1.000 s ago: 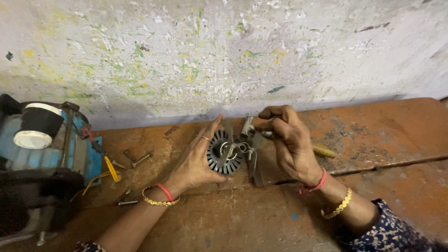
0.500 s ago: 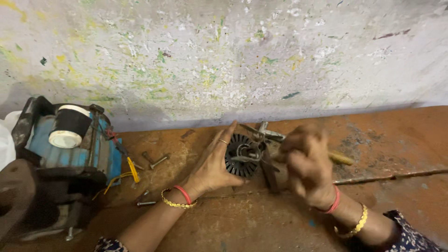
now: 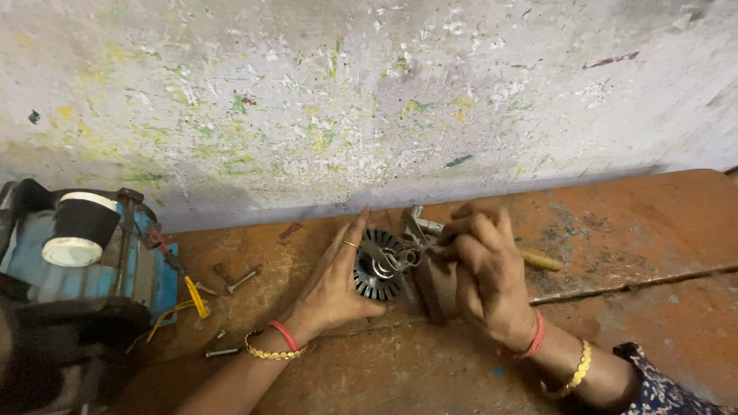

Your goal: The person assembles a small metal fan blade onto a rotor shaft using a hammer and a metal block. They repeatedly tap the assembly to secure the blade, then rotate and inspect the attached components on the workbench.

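Two hands at a slotted metal core on a rusty workbench

The left hand (image 3: 334, 280) lies spread, steadying the round core (image 3: 377, 265) mid-bench; the right hand (image 3: 484, 277) pinches a metal tool (image 3: 419, 227) against it. Bolts (image 3: 238, 278) lie left, near a blue motor (image 3: 84, 246).

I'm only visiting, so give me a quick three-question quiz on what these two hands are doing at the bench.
1. True or false: the left hand rests against the round finned metal part.
2. Which hand is nearer the metal tool? A left, B right.
3. What loose hardware lies between the blue machine and the left hand?

Key: 1 true. 2 B, the right hand. 3 bolts on the wooden bench.
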